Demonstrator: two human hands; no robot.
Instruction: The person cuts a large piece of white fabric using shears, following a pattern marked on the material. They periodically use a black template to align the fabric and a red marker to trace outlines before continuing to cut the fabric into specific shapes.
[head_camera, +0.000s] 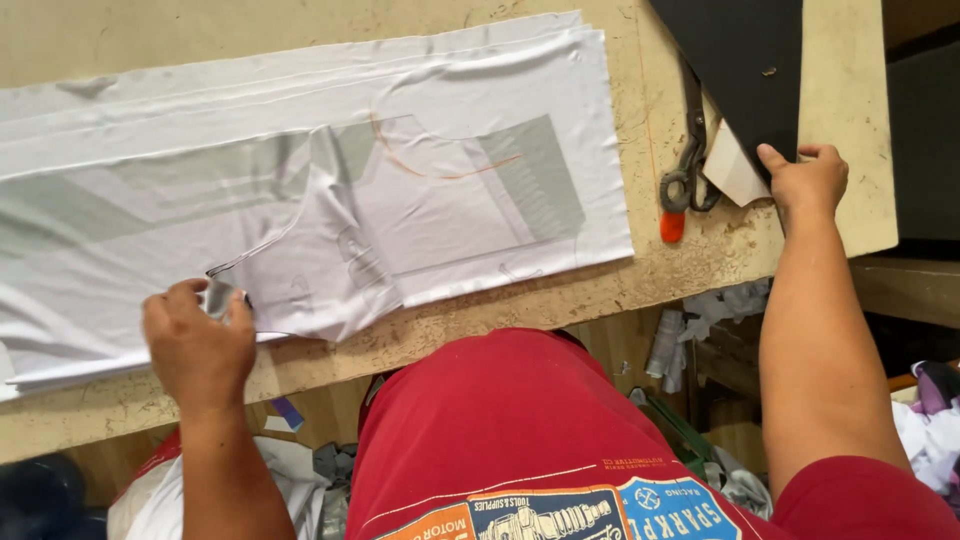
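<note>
Mostly white fabric (300, 190), layered, chalk-marked.

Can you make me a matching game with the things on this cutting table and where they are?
Things:
1. white fabric
2. scissors
3. black sheet
4. left hand

Places:
A. under the right hand's fingertips, at the table's far right
B. pinching the cloth's near edge
C. spread flat across most of the table
D. lying between the cloth and the black sheet, orange tip toward the person

Pairs: 1-C, 2-D, 3-A, 4-B
</note>
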